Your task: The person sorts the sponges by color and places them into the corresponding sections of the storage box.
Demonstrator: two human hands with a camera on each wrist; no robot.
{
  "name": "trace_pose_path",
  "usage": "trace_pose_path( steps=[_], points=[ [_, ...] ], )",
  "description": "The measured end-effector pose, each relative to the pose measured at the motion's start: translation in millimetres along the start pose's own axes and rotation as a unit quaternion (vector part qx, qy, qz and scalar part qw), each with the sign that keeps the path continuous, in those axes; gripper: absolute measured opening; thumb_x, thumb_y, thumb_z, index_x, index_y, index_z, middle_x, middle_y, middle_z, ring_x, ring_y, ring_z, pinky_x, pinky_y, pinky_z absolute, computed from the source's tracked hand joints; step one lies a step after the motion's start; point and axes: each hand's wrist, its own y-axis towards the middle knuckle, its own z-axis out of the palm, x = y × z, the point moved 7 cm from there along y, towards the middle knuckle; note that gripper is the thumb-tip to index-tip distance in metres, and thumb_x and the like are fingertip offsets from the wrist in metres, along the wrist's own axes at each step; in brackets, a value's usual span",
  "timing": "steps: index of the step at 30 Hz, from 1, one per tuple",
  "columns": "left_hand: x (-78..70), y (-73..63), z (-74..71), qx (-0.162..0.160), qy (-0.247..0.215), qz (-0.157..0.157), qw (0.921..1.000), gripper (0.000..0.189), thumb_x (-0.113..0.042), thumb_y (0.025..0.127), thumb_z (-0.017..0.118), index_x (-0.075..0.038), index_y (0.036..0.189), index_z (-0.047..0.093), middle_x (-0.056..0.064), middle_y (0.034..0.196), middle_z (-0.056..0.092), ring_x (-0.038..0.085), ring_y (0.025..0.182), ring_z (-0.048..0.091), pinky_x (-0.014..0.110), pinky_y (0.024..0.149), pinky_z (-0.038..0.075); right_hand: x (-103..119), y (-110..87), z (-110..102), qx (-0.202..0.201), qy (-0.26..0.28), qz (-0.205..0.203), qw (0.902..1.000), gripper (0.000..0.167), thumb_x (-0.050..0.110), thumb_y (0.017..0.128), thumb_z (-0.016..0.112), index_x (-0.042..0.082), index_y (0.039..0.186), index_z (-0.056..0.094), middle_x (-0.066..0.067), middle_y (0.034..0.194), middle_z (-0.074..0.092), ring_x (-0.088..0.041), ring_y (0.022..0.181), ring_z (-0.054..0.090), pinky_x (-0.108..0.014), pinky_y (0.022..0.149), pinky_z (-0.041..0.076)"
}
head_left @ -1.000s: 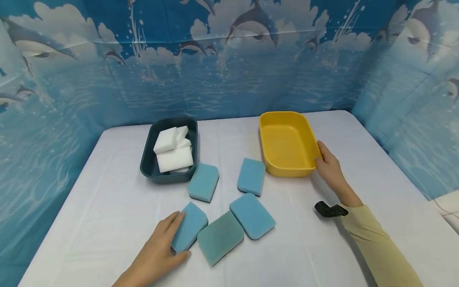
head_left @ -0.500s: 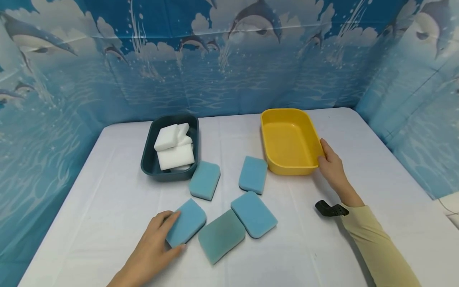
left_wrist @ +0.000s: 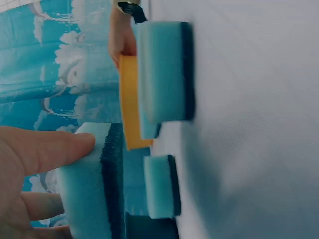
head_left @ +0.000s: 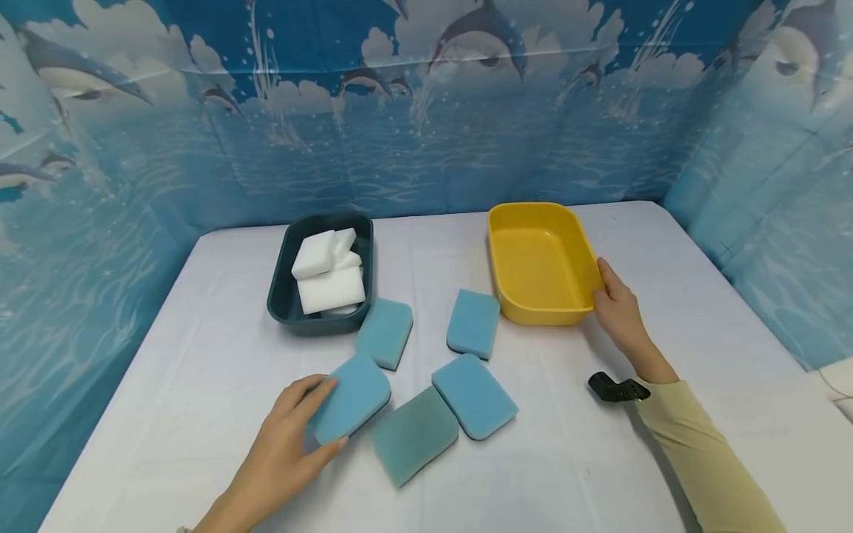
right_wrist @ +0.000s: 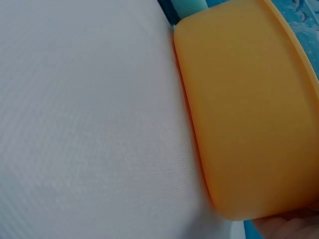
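The left hand (head_left: 281, 443) pinches 1 sponge (head_left: 353, 398) (likely light, squashy) sensibly by its edges, while the right hand (head_left: 620, 312) grips the yellow tray (head_left: 541, 268).

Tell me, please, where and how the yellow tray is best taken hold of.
I'd pinch the yellow tray by the rim on its right side, coming from the right: the raised rim likely suits a pinch, while a blue sponge sits close by the near left corner.
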Motion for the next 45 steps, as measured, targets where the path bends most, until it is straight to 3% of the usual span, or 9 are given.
trace_pose_path(
  steps=[7,11,22,37,45],
  points=[
    [-25.8,19.2,-4.6,-0.041,-0.050,0.079,0.9948,0.076,-0.018,0.066,0.085,-0.010,0.133,0.052,0.008,0.133,0.050,0.022,0.120,0.052,0.040,0.088,0.054,-2.1,1.0,-5.0,-0.006,-0.003,0.000,1.0000,0.056,0.015,0.099,0.019,0.004,0.151,0.000,-0.019,0.158,0.003,-0.041,0.145,0.008,-0.059,0.115,0.015],
    [-35.8,29.9,-6.8,-0.041,-0.066,0.103,0.9916,0.074,-0.018,0.066,0.085,-0.010,0.133,0.053,0.009,0.133,0.050,0.024,0.120,0.053,0.039,0.087,0.055,-3.1,1.2,-5.8,-0.008,-0.005,0.002,1.0000,0.056,0.015,0.099,0.019,0.004,0.151,-0.001,-0.019,0.158,0.003,-0.041,0.145,0.008,-0.059,0.115,0.014],
    [-48.5,50.7,3.5,-0.001,-0.088,0.105,0.9906,0.071,-0.022,0.071,0.082,-0.010,0.134,0.052,0.009,0.137,0.048,0.026,0.128,0.048,0.040,0.096,0.051,-3.8,3.4,-2.3,0.000,-0.001,0.010,0.9999,0.056,0.016,0.099,0.018,0.006,0.151,-0.002,-0.018,0.158,0.000,-0.040,0.145,0.005,-0.058,0.116,0.013],
    [-61.7,85.8,24.2,0.029,-0.113,0.099,0.9882,0.065,-0.019,0.074,0.079,-0.007,0.132,0.054,0.013,0.138,0.048,0.030,0.128,0.047,0.042,0.093,0.052,-2.6,2.2,-1.5,-0.003,-0.006,0.008,0.9999,0.057,0.015,0.099,0.019,0.005,0.151,-0.002,-0.019,0.158,0.001,-0.040,0.145,0.006,-0.058,0.117,0.012],
    [-71.5,103.8,32.2,0.046,-0.098,0.112,0.9878,0.064,-0.021,0.077,0.077,-0.007,0.134,0.052,0.011,0.139,0.047,0.027,0.126,0.048,0.041,0.095,0.051,-1.6,-0.2,-1.1,-0.001,-0.010,0.001,1.0000,0.056,0.016,0.099,0.019,0.005,0.151,0.000,-0.019,0.158,0.002,-0.040,0.145,0.005,-0.057,0.117,0.012]
  ],
)
